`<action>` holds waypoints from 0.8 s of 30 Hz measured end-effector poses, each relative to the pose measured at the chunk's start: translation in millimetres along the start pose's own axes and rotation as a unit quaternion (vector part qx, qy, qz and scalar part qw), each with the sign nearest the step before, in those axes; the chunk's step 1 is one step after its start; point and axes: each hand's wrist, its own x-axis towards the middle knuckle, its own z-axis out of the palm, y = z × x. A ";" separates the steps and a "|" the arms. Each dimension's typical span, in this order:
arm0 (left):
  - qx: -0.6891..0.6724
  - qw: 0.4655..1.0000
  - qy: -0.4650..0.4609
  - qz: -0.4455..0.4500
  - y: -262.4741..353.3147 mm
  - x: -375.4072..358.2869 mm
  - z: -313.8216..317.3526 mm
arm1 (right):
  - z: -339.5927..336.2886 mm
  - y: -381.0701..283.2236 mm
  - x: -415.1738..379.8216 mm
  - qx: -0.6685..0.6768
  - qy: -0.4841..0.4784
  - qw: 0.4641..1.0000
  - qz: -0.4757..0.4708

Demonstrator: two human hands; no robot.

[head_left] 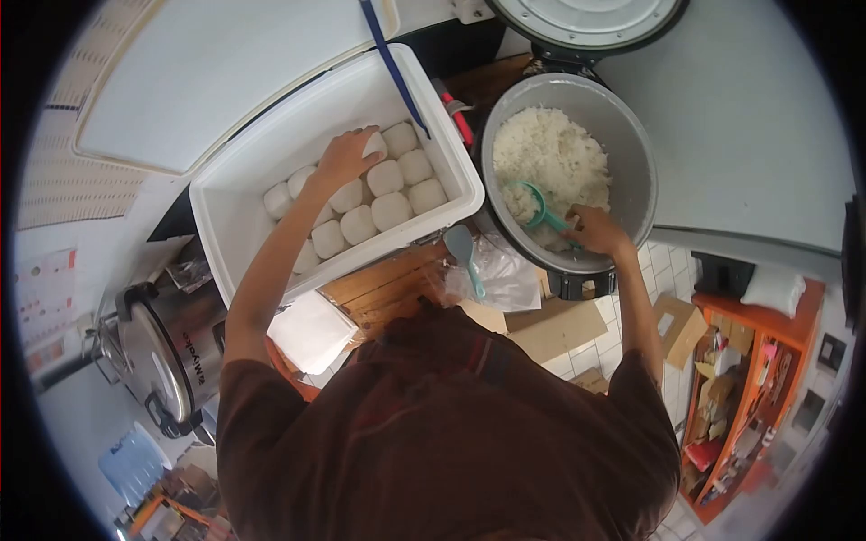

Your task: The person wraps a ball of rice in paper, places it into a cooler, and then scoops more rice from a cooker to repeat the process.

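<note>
I am reaching my left hand (347, 158) into a white box (471, 185), its fingers curving over one of the pale balls (391, 210) near the far right corner. The fingers are spreading around that ball and touching it, but I cannot tell how firmly this grip is closing. The other balls are sitting close together in rows on the box floor.

My right hand (600, 233) is pinching the handle of a green scoop (544, 213) at the near side of a grey pot (636, 158), its grip pressed together. The scoop's bowl is holding some rice (555, 153) and resting among the rest of the rice, which is heaping up inside the pot.

The pot is standing just beside the box, to its right. A blue strip (394, 70) is hanging over the box's far edge, and something red (462, 123) is lying between box and pot. Nearer to me, a grey paddle (460, 245) with a light blue handle is lying on clear plastic (507, 275), beside the bare wood of the table (383, 293). Papers (313, 332) are lying below the box, to the left.
</note>
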 end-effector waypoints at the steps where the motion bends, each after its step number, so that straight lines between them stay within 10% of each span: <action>1: -0.038 0.999 -0.011 -0.008 15.5 -8.5 -18.0 | 0.9 -1.7 3.1 0.022 -0.066 0.997 -0.023; 7: -0.264 0.962 -0.055 0.042 82.6 -73.3 -93.2 | 21.4 -10.7 26.2 -0.123 -0.025 0.992 0.011; 17: -0.247 0.969 0.008 0.014 111.6 -203.9 -125.8 | 34.7 -3.4 77.4 -0.214 -0.108 0.971 0.005; 19: -0.280 0.959 0.031 -0.022 114.4 -232.0 -124.0 | 27.7 4.4 74.9 0.132 -0.175 0.975 0.043; 24: -0.398 0.915 -0.036 -0.062 118.0 -295.7 -87.5 | -9.1 -9.5 35.0 0.277 -0.115 0.952 0.064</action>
